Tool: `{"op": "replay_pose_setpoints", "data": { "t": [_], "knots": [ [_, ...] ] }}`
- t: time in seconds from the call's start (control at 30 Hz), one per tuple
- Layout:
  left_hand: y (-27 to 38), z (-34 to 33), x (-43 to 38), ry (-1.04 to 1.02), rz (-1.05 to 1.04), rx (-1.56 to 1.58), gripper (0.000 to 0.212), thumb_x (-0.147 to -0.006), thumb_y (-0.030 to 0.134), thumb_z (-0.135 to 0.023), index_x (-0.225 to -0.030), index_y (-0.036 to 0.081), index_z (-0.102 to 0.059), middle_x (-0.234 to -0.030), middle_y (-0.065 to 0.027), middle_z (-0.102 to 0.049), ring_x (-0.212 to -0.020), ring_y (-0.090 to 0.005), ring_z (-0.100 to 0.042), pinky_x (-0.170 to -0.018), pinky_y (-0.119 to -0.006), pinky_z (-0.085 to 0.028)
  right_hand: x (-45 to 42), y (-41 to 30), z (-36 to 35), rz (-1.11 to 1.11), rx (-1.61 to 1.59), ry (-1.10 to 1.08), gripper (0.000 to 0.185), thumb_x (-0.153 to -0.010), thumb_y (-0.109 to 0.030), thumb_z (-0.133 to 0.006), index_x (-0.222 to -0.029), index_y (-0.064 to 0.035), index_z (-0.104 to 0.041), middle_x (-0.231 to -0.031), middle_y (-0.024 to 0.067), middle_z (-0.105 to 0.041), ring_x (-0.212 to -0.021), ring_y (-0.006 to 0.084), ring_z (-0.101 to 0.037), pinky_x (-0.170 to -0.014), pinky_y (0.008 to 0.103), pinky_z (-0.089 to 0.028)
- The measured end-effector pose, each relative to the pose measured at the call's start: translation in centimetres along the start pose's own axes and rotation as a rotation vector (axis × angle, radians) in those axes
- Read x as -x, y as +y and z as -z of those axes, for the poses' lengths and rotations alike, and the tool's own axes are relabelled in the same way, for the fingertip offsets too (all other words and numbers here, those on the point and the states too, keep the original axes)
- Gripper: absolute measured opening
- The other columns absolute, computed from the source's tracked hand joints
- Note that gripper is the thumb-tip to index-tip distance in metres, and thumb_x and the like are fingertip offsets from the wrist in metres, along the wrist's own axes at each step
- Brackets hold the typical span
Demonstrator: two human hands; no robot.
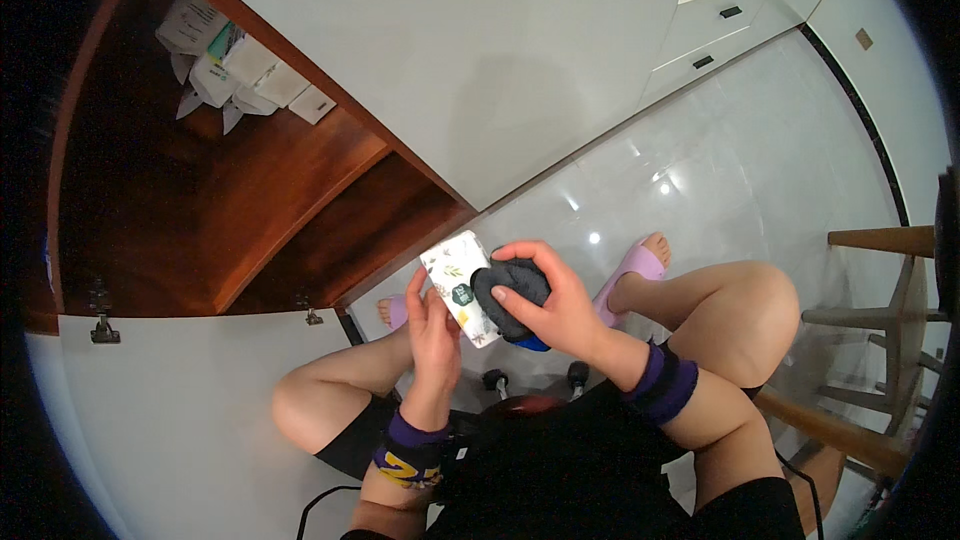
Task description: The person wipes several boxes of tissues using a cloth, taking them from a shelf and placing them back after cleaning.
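My left hand [437, 337] holds a white tissue pack [459, 289] printed with leaves and a dark green round mark, its fingers behind the pack's left side. My right hand [551, 300] grips a bundled dark grey cloth item [511, 296], with thumb on top and fingers round its upper edge. The cloth overlaps the right side of the pack, and a bit of blue shows under it. Both things are above the floor, between my knees.
To the left stands an open wooden cabinet [270, 240], with several white tissue packages [251, 64] on its upper shelf. Its white door [187, 405] is swung open. White drawers [705, 37] are at the top right, a wooden chair [900, 322] at the right. Casters [495, 379] show below my hands.
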State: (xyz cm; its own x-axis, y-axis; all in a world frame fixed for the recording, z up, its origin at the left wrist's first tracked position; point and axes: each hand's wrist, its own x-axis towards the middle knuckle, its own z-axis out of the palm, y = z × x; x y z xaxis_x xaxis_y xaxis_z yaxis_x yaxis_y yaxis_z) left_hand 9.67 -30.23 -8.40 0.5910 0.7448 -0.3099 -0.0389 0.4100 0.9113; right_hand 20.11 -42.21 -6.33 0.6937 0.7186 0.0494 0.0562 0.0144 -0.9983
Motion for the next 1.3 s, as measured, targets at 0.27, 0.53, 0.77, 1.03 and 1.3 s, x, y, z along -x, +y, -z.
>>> {"op": "replay_pose_setpoints", "data": {
  "t": [0.27, 0.53, 0.77, 1.03, 1.3],
  "knots": [
    [0.1, -0.2, 0.7, -0.246, 0.133, 0.317, 0.059, -0.094, 0.054, -0.024, -0.125, 0.008, -0.044, -0.119, -0.0084, -0.054, -0.108, -0.0232, -0.053, -0.091, -0.035, -0.044, 0.9, -0.5, -0.5, 0.387, 0.3, -0.037, 0.036, -0.069, -0.017, -0.073, -0.102, -0.0128, -0.06, -0.106, 0.0116, -0.052, -0.099, 0.0305, -0.053, -0.082, 0.0371, -0.046],
    [-1.1, 0.2, 2.7, -0.311, 0.495, 0.289, 0.054, -0.096, 0.043, -0.031, -0.135, 0.006, -0.032, -0.13, -0.0114, -0.046, -0.117, -0.0251, -0.048, -0.097, -0.04, -0.041, -0.7, -0.8, 1.1, 0.323, 0.345, 0.206, 0.03, -0.073, -0.011, -0.069, -0.101, -0.006, -0.058, -0.107, 0.0158, -0.052, -0.097, 0.0328, -0.053, -0.082, 0.0369, -0.044],
    [1.7, -0.9, 0.6, -0.301, 0.245, 0.473, 0.06, -0.093, 0.053, -0.031, -0.134, 0.009, -0.037, -0.129, -0.0102, -0.048, -0.115, -0.0265, -0.048, -0.097, -0.042, -0.038, -0.1, 0.1, 0.2, 0.3, 0.376, 0.169, 0.03, -0.073, -0.011, -0.069, -0.101, -0.0066, -0.058, -0.105, 0.0162, -0.052, -0.096, 0.0331, -0.054, -0.081, 0.0366, -0.045],
    [2.1, -2.0, 0.4, -0.051, 0.473, 0.51, 0.06, -0.092, 0.056, -0.027, -0.129, 0.012, -0.043, -0.121, -0.0087, -0.052, -0.109, -0.0251, -0.052, -0.093, -0.038, -0.042, 0.9, 0.1, -1.0, 0.673, 0.609, 0.01, 0.03, -0.064, -0.023, -0.074, -0.093, -0.0213, -0.065, -0.109, 0.0045, -0.055, -0.095, 0.0269, -0.052, -0.081, 0.0357, -0.044],
    [1.3, -1.0, 0.9, -0.248, 0.52, 0.592, 0.061, -0.089, 0.057, -0.028, -0.13, 0.013, -0.042, -0.125, -0.0075, -0.05, -0.112, -0.0245, -0.049, -0.093, -0.042, -0.04, -0.2, 0.2, 0.4, 0.663, 0.59, -0.038, 0.027, -0.063, -0.021, -0.074, -0.088, -0.0214, -0.065, -0.108, 0.0032, -0.055, -0.094, 0.0247, -0.052, -0.077, 0.0351, -0.044]
  ]
}}
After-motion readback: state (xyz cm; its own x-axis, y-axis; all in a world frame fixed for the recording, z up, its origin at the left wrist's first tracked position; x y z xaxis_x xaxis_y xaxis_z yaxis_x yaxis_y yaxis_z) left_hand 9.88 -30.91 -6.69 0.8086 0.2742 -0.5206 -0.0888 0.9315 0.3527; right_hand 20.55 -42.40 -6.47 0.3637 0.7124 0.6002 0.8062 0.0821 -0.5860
